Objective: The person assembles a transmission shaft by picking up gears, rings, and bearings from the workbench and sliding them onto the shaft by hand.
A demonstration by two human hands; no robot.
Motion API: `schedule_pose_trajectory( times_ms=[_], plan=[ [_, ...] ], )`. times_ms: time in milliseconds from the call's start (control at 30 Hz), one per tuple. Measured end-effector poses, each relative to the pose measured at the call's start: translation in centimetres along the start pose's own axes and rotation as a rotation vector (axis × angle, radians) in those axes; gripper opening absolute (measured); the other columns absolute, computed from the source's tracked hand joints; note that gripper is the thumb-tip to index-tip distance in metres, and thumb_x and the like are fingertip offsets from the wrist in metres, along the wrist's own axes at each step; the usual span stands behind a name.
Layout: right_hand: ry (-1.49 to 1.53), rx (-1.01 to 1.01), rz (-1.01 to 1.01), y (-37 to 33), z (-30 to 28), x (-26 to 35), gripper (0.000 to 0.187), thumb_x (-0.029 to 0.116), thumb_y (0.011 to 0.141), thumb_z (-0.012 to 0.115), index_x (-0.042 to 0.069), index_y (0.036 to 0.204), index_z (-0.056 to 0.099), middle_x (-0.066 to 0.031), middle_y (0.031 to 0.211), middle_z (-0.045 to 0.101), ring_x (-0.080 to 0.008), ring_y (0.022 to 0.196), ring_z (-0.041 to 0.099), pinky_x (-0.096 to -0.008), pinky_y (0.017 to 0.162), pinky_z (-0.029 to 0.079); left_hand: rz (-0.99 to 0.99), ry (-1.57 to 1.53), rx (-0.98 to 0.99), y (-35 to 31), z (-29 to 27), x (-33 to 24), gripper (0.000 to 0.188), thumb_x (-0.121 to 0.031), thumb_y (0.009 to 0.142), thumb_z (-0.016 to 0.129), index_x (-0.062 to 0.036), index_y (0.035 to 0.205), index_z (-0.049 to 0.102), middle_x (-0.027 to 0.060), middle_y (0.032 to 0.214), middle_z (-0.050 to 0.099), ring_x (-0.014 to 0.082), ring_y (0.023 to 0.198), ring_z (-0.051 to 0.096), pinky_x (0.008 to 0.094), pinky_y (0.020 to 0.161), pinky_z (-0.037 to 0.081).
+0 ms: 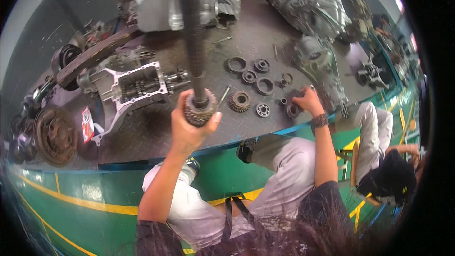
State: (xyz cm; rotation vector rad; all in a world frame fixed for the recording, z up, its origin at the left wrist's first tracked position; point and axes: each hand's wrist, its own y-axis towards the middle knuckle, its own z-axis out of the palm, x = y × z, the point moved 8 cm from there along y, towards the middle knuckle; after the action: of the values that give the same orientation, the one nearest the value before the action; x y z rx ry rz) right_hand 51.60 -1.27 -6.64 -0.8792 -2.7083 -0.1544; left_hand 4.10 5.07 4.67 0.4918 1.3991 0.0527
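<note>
My left hand (186, 125) is closed around a toothed gear (200, 114) with a long dark shaft (192, 38) standing up out of its bore. The shaft runs up past the top of the picture. My right hand (310, 103) is at the bench's near edge with its fingers curled; what they hold, if anything, I cannot make out. Just left of it sits a small dark gear (292, 110). Between my hands lie a larger gear (240, 101), a ball bearing (262, 109), a bolt (225, 95) and several rings, one a wide ring (264, 86).
An opened gearbox housing (137, 85) lies at left beside a rusty disc (55, 135) and a wooden beam (99, 54). Large metal casings (161, 4) stand at the back. Another casing (315, 57) is beyond my right hand. A person (386, 175) sits at right.
</note>
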Motion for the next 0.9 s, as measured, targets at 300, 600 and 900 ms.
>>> schedule_pose_trajectory(
  times_ms=[300, 600, 900],
  plan=[
    [0.154, -0.083, -0.133, -0.5, -1.6, 2.3, 0.055, 0.031, 0.072, 0.084, 0.004, 0.117, 0.065, -0.0240, 0.114, 0.067, -0.0395, 0.107, 0.066, -0.0438, 0.095, 0.053, -0.034, 0.111, 0.024, -0.2, 0.5, -1.2, 0.055, -0.012, 0.077, 0.085, -0.0047, 0.124, 0.057, 0.0025, 0.107, 0.067, 0.0098, 0.098, 0.061, 0.0283, 0.092, 0.050],
    [1.059, 0.203, -0.172, -2.7, -5.4, 6.6, 0.051, 0.022, 0.095, 0.075, 0.011, 0.142, 0.058, -0.0032, 0.118, 0.063, -0.0103, 0.098, 0.062, -0.0282, 0.076, 0.058, 0.025, 0.174, 0.005, 0.4, 0.8, -0.6, 0.062, -0.026, 0.076, 0.089, -0.0044, 0.126, 0.059, 0.0078, 0.108, 0.074, 0.0137, 0.099, 0.067, 0.0319, 0.094, 0.053],
    [2.451, 0.980, 0.075, -6.7, -4.1, 18.3, 0.042, 0.028, 0.102, 0.049, -0.002, 0.131, 0.057, -0.0251, 0.130, 0.059, -0.0412, 0.115, 0.058, -0.0440, 0.089, 0.057, -0.032, 0.063, 0.029, 0.6, 0.9, 0.1, 0.059, -0.016, 0.076, 0.087, -0.0022, 0.127, 0.059, 0.0041, 0.107, 0.070, 0.0101, 0.098, 0.064, 0.0287, 0.092, 0.052]
  ],
)
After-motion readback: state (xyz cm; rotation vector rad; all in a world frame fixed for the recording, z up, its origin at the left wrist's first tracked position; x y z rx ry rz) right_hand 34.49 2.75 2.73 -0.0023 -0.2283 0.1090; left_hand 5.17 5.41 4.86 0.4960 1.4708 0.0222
